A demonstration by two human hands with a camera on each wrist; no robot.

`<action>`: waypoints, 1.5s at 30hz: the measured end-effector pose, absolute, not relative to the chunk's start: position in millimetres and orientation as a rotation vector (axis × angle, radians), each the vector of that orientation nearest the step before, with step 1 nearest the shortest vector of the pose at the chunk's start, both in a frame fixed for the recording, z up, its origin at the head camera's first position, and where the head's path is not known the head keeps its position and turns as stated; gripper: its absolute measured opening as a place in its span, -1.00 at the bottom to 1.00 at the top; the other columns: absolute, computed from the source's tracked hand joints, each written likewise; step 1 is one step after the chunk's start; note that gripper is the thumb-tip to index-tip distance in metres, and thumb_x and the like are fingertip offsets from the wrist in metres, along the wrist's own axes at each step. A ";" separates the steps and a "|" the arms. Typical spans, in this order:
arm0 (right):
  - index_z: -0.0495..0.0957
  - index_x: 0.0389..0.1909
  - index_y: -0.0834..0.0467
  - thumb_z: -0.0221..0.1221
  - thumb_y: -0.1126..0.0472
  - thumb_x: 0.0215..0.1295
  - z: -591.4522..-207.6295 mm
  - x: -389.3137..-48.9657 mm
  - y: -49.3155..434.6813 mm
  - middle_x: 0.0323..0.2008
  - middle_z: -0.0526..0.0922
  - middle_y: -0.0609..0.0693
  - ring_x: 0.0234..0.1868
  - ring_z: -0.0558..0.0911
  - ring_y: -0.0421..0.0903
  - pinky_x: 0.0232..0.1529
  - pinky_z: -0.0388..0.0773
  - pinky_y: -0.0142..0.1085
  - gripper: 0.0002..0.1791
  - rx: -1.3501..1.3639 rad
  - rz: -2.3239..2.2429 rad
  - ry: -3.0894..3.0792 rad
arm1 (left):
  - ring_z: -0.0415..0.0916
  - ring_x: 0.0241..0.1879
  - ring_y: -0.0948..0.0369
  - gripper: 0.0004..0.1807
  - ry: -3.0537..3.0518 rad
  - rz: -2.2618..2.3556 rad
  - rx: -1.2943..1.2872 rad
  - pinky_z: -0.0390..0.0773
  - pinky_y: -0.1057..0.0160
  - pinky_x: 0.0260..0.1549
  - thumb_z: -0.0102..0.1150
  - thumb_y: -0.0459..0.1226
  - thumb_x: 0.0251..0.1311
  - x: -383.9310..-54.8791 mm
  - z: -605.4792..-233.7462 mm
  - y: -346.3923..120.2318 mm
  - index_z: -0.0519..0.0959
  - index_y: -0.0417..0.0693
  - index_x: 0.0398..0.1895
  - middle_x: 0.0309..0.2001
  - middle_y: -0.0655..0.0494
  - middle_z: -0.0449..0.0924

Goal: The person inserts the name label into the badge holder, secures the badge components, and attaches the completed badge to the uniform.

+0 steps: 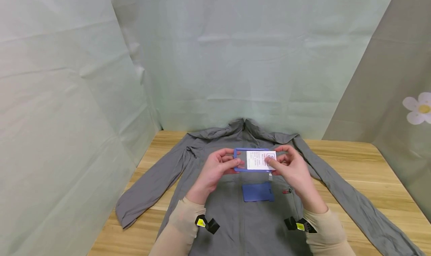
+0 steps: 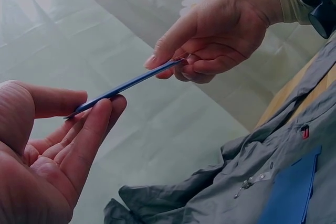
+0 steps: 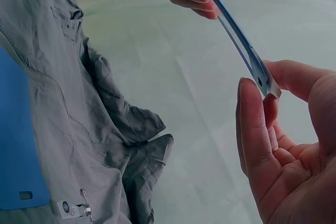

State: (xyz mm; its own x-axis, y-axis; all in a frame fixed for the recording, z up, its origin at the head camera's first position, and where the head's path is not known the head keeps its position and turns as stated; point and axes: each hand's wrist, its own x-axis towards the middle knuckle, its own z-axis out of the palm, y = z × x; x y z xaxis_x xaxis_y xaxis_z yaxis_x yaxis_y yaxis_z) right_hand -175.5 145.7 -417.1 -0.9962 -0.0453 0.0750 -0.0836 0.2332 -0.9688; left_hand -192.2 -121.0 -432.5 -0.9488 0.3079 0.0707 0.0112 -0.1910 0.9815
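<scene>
“Since everything else lies around it, which object occupies the centre?”

“A blue badge frame (image 2: 140, 80), raised above the gray collared jacket (image 1: 232, 211) and apart from it. A white printed card (image 1: 259, 160) covers its right-hand portion and projects past that end; whether the card sits inside the frame or against its face cannot be told.”

“How is it gripped?”

“The left hand (image 1: 216, 167) pinches the end free of the card, thumb on the near face and fingers behind. The right hand (image 1: 295, 172) pinches the opposite end, thumb pressed on the card and fingers behind.”

“What lies below?”

“A flat blue panel (image 1: 256, 193), slotted near one end, rests on the jacket's front. Just beside it lies a metal badge clip (image 3: 73, 209) with a pale strap; a red item (image 1: 287, 191), too small to identify, lies farther right.”

“And the surroundings?”

“The jacket lies spread on a wood-grain table (image 1: 353, 162), collar at the far side, sleeves out to left and right. Beige sleeves (image 1: 183, 222) cover the forearms, with a black device (image 1: 213, 226) bearing a yellow label at each wrist. A pale green cloth backdrop (image 1: 242, 61) hangs behind; at the far right, a white flower (image 1: 423, 108) with a yellow centre marks its gray-brown part.”
</scene>
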 end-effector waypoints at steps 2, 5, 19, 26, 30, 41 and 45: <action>0.43 0.21 0.22 0.47 0.15 0.38 -417.5 -175.5 145.3 -0.33 0.69 0.14 -0.39 0.71 -0.07 -0.32 0.79 -0.23 -0.46 0.130 1.919 -2.450 | 0.80 -0.21 0.21 -0.62 1.858 2.254 0.372 0.79 0.22 -0.18 0.31 -0.47 0.38 -191.8 -433.0 -121.0 0.57 -0.46 0.21 -0.17 -0.12 0.82; 0.44 0.21 0.22 0.47 0.15 0.39 -417.8 -175.3 144.8 -0.32 0.69 0.15 -0.38 0.71 -0.06 -0.33 0.79 -0.22 -0.46 0.134 1.917 -2.457 | 0.81 -0.20 0.21 -0.62 1.856 2.250 0.372 0.79 0.21 -0.17 0.31 -0.47 0.39 -191.4 -434.0 -121.0 0.57 -0.47 0.22 -0.16 -0.13 0.82; 0.46 0.24 0.29 0.34 0.09 0.53 -409.7 -173.9 152.6 -0.16 0.70 0.21 -0.33 0.74 -0.04 -0.27 0.80 -0.21 -0.52 0.102 1.942 -2.441 | 0.81 -0.21 0.20 -0.62 1.858 2.256 0.363 0.79 0.22 -0.19 0.30 -0.48 0.39 -192.4 -433.0 -120.7 0.57 -0.46 0.22 -0.14 -0.16 0.81; 0.52 0.19 0.40 0.29 0.15 0.57 -406.4 -173.2 162.7 -0.15 0.69 0.22 -0.30 0.76 -0.02 -0.24 0.80 -0.24 -0.58 0.176 1.999 -2.425 | 0.80 -0.21 0.21 -0.60 1.850 2.262 0.380 0.79 0.23 -0.20 0.29 -0.47 0.40 -193.7 -434.3 -122.3 0.53 -0.52 0.23 -0.16 -0.10 0.82; 0.51 0.27 0.46 0.26 0.18 0.59 -405.2 -174.0 166.7 -0.10 0.72 0.22 -0.27 0.78 -0.02 -0.21 0.80 -0.24 -0.53 0.242 2.062 -2.454 | 0.80 -0.21 0.21 -0.57 1.844 2.262 0.382 0.79 0.23 -0.20 0.29 -0.47 0.40 -194.0 -434.7 -122.7 0.51 -0.55 0.25 -0.18 -0.07 0.82; 0.45 0.33 0.59 0.21 0.23 0.61 -406.0 -177.4 163.6 -0.07 0.76 0.24 -0.30 0.79 -0.02 -0.19 0.80 -0.24 -0.47 0.306 2.132 -2.540 | 0.80 -0.21 0.19 -0.63 1.848 2.258 0.368 0.79 0.23 -0.19 0.29 -0.46 0.40 -192.4 -432.4 -122.2 0.57 -0.45 0.22 -0.17 -0.09 0.82; 0.46 0.30 0.60 0.20 0.24 0.61 -405.2 -176.2 162.9 -0.11 0.76 0.20 -0.30 0.79 -0.01 -0.20 0.80 -0.25 -0.49 0.286 2.143 -2.535 | 0.80 -0.22 0.19 -0.63 1.851 2.256 0.370 0.79 0.23 -0.20 0.29 -0.47 0.40 -192.5 -432.2 -122.1 0.57 -0.45 0.21 -0.17 -0.10 0.82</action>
